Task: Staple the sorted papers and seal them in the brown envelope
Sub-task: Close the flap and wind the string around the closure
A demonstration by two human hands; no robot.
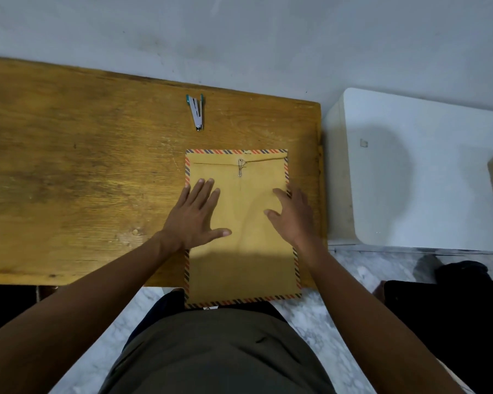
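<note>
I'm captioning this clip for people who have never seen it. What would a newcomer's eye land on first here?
First, the brown envelope with its striped border, lying flap closed on the wooden table and hanging a little over the near edge. The left hand lies flat on it with fingers spread, while the right hand rests at its right edge. Farther back on the table lies a small stapler, alone and untouched.

One head-worn camera looks steeply down, close over the wooden table (69, 166) and person's lap.
</note>
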